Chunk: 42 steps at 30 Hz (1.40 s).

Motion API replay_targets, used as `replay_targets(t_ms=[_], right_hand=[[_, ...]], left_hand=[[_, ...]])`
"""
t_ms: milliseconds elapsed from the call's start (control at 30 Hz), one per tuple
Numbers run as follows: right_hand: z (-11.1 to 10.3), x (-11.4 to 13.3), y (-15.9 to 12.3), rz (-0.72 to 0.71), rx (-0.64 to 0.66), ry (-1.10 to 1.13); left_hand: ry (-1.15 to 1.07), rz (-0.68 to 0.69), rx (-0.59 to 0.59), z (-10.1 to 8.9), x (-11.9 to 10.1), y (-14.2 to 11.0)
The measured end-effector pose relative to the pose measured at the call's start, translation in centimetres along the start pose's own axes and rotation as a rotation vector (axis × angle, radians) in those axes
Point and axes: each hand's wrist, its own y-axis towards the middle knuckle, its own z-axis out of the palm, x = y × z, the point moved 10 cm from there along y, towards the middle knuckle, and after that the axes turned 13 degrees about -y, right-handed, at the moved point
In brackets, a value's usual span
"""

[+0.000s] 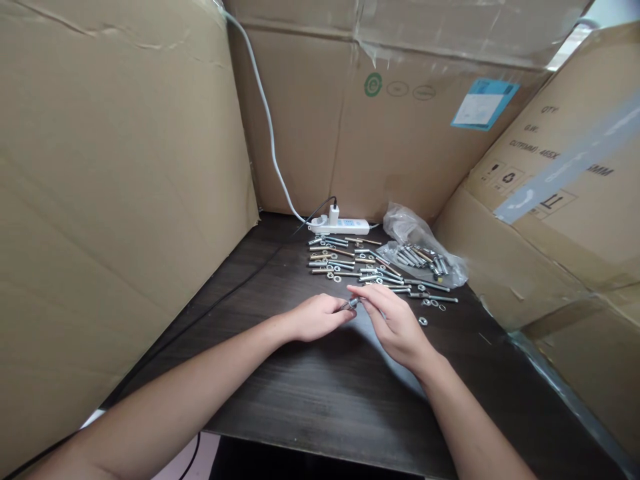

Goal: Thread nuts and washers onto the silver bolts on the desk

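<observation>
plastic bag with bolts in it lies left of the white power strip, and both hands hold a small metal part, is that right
Not quite: the head view shows the plastic bag to the right of the white power strip, not left. It does have bolts in it, and the left hand and right hand do hold a small metal part.

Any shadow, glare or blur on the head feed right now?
Head view: soft shadow on the table below the right hand; head view: highlights on the plastic bag; head view: the metal piece between the hands is too small to make out in detail.
</observation>
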Motion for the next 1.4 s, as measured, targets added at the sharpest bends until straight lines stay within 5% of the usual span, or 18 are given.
replay_targets(t_ms=[400, 767, 1100, 1400], right_hand=[[0.2, 0.7, -0.1, -0.048, 0.015, -0.004], [1.1, 0.4, -0.4, -0.029, 0.060, 0.074], [1.5, 0.8, -0.3, -0.049, 0.012, 0.116], [-0.9, -1.3, -0.4, 0.163, -0.200, 0.081]], left_hand=[[-0.064, -0.004, 0.009, 0.0, 0.4, 0.0], [0.102, 0.062, 0.000, 0.0, -0.7, -0.2], [-0.054, 0.022, 0.000, 0.0, 0.4, 0.0], [-0.090, 0.028, -0.008, -0.2, 0.1, 0.0]])
